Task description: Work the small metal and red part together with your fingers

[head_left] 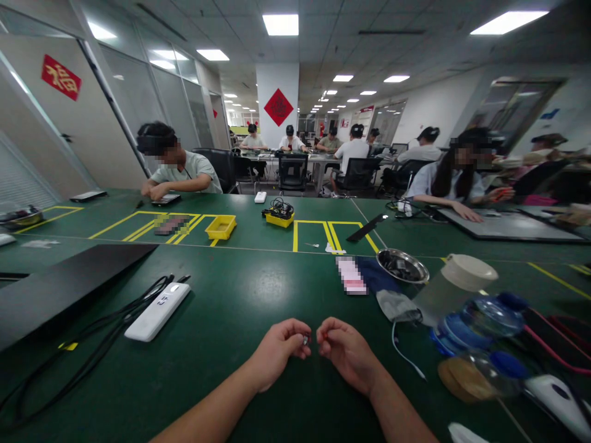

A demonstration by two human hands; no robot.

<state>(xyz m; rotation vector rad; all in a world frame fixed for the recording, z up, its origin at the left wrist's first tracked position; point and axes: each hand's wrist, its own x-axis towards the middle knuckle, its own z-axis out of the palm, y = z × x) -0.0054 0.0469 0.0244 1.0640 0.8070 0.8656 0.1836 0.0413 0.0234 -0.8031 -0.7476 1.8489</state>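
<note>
Above the green table [221,344], my left hand [279,351] is closed, with thumb and fingers pinching a small shiny metallic piece [306,339]. Its exact kind is too small to tell. My right hand [348,354] sits just beside it, fingers curled inward and thumb bent over. A hint of red shows at those fingertips, but what they hold, if anything, cannot be made out. A narrow gap separates the two hands.
To the left lie a white power bank-like device [157,312], black cables [108,329] and a black panel [69,286]. On the right are a metal bowl [402,266], a pitcher [455,289], a blue bottle [480,323] and a jar [475,375]. Co-workers sit across the table.
</note>
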